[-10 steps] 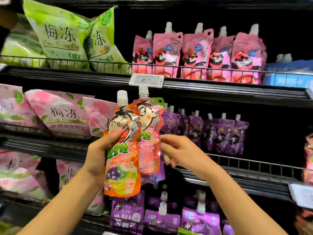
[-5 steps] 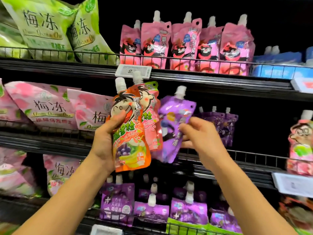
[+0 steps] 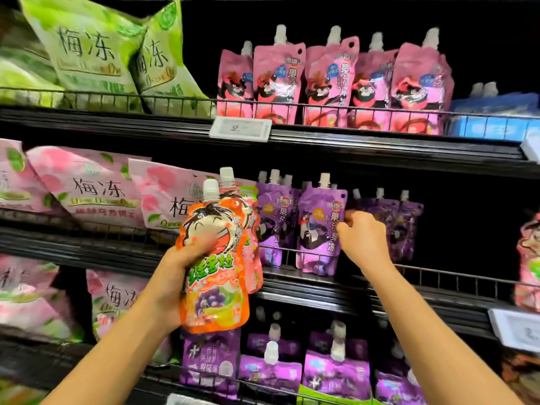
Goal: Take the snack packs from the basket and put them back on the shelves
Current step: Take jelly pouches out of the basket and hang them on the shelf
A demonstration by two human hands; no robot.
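Observation:
My left hand (image 3: pixel 181 273) grips two spouted jelly pouches in front of the middle shelf: an orange pouch (image 3: pixel 214 258) with a cartoon face in front, and a pink pouch (image 3: pixel 253 249) behind it. My right hand (image 3: pixel 362 238) pinches the right edge of a purple spouted pouch (image 3: pixel 317 229), which stands upright on the middle shelf (image 3: pixel 321 283) behind its wire rail, beside other purple pouches (image 3: pixel 273 223). The basket is out of view.
Pink spouted pouches (image 3: pixel 330 80) and green bags (image 3: pixel 90 51) fill the top shelf, with a price tag (image 3: pixel 241 128) on its edge. Pink bags (image 3: pixel 96 191) lie left on the middle shelf. More purple pouches (image 3: pixel 268 372) stand on the lower shelf. Dark shelf space lies right of my right hand.
My right hand took a purple pouch away from the bunch in my left hand, carried it rightward and stood it upright on the middle shelf. My left hand keeps the orange and pink pouches.

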